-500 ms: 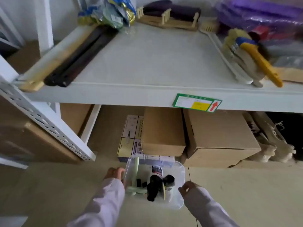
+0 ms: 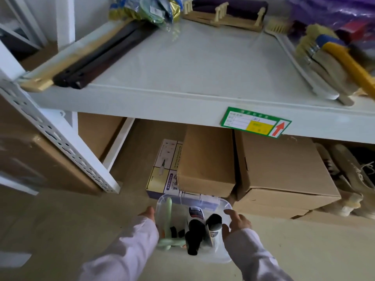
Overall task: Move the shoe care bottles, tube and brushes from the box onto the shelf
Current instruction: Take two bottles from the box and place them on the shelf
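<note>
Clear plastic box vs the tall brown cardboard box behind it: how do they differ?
The clear plastic box is see-through with rounded corners and open at the top, showing bottles and pale green brushes inside; the tall brown cardboard box is opaque, square-edged and closed. The plastic one sits on the open floor between the left hand and right hand; the cardboard one sits under the shelf, on a printed carton. Both are rectangular containers.

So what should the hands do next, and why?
Probably lift the clear box up to the shelf. The left hand and right hand flank its sides, the bottles and green brush lie inside, and the middle of the shelf is bare.
</note>
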`<state>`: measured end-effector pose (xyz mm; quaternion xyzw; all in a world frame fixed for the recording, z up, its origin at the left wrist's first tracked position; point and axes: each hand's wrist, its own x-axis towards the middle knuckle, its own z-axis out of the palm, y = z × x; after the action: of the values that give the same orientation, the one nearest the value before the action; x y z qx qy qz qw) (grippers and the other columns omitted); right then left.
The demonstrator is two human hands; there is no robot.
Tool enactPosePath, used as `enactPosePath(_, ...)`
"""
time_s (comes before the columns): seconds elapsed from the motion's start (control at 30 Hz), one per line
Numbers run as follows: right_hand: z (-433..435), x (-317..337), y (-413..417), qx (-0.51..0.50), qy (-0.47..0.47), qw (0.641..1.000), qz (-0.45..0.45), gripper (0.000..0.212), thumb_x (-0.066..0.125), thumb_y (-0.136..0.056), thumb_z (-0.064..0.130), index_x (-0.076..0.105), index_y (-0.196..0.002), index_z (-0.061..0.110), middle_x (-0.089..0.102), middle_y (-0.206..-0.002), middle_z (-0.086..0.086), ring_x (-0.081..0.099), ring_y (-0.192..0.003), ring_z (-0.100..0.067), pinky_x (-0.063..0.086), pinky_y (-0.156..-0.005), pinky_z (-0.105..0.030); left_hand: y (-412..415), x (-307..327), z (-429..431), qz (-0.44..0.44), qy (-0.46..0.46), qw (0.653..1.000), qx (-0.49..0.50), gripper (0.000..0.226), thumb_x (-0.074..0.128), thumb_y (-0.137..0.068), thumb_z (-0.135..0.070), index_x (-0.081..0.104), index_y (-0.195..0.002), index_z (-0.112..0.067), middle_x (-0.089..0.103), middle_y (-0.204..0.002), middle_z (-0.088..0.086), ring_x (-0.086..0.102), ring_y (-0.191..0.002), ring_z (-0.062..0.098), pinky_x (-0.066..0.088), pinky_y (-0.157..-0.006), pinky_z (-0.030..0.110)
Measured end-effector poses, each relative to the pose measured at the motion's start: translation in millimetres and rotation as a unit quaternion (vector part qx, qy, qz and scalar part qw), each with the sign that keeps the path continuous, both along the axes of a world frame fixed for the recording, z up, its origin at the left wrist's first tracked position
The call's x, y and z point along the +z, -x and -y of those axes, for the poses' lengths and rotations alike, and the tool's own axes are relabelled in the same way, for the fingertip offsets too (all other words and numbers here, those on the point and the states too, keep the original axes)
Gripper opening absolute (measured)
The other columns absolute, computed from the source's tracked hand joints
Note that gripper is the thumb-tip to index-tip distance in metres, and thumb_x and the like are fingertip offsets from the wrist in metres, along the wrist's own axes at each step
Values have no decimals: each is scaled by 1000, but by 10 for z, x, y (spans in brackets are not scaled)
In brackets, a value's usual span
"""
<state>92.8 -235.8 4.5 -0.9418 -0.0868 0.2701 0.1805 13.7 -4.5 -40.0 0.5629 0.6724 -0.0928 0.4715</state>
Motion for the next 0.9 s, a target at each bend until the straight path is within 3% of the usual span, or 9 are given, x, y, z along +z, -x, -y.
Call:
enactPosePath(0.1, -61, 140, -48, 126, -6, 992, 13, 60, 53, -87, 17, 29, -140, 32, 39, -140, -4, 34, -131, -24, 33, -110, -31, -170, 455, 123, 67, -50, 985, -150, 29, 47, -92, -28, 58, -106, -6, 54, -121, 20, 54, -111, 30, 42, -98, 36)
enactPosePath(0.2, -322, 87, -155, 206, 50, 974, -79, 38, 54, -87, 14, 52, -126, 15, 52, -130, -10, 45, -125, -24, 35, -107, -29, -298, 607, 380, 68, -10, 924, -375, 39, 49, -89, -40, 52, -120, -17, 53, -117, 8, 52, -102, 22, 44, -94, 32)
enactPosePath(0.3, -540, 32, -224, 211, 133, 954, -165, 12, 49, -90, 16, 61, -89, 14, 64, -99, -11, 56, -97, -24, 39, -90, -28, -293, 543, 703, 16, -16, 778, -628, 44, 51, -87, -43, 49, -126, -24, 54, -126, 8, 53, -113, 25, 44, -100, 35)
enactPosePath(0.4, -440, 35, -280, 204, 105, 966, -116, 29, 56, -87, 21, 58, -116, 16, 61, -124, -9, 55, -115, -25, 39, -99, -28, -291, 492, 776, -40, -104, 591, -799, 55, 60, -85, -19, 38, -135, -16, 35, -145, 17, 36, -129, 40, 33, -109, 49)
enactPosePath(0.53, -158, 227, -255, 155, -10, 987, -47, 41, 64, -81, 19, 53, -119, 32, 50, -134, -7, 48, -122, -24, 37, -97, -21, -416, 538, 778, -76, -183, 484, -852, 41, 57, -87, -12, 43, -126, -6, 48, -133, 20, 47, -120, 39, 42, -99, 47)
enactPosePath(0.6, -106, 381, -213, 121, -101, 988, 5, 48, 65, -79, 10, 45, -105, 45, 54, -127, -7, 54, -113, -25, 37, -86, -15, -492, 759, 747, -53, -212, 529, -820, 35, 50, -91, -18, 46, -125, -12, 57, -126, 16, 56, -113, 35, 48, -90, 41)
enactPosePath(0.67, -50, 599, -171, 95, -171, 978, 66, 65, 62, -78, 4, 24, -110, 47, 58, -115, -5, 58, -99, -21, 37, -79, -10, -560, 1061, 671, 6, -198, 622, -758, 42, 50, -92, -25, 43, -133, -19, 58, -128, 13, 56, -115, 32, 47, -89, 31)
enactPosePath(0.73, -10, 957, -129, 86, -225, 963, 117, 61, 64, -76, 3, 34, -109, 44, 62, -105, -3, 59, -91, -18, 43, -76, -10, -557, 1479, 604, 64, -180, 684, -704, 53, 59, -87, -28, 40, -135, -22, 59, -129, 9, 57, -116, 26, 46, -92, 26)
enactPosePath(0.9, 49, 1943, -182, 76, -356, 909, 205, 52, 67, -62, 31, 48, -105, 52, 69, -92, 6, 67, -84, -12, 55, -79, -20, -447, 2608, 280, 316, -263, 658, -631, 48, 63, -58, -47, 64, -105, -35, 72, -93, -18, 65, -91, 0, 51, -83, 13)
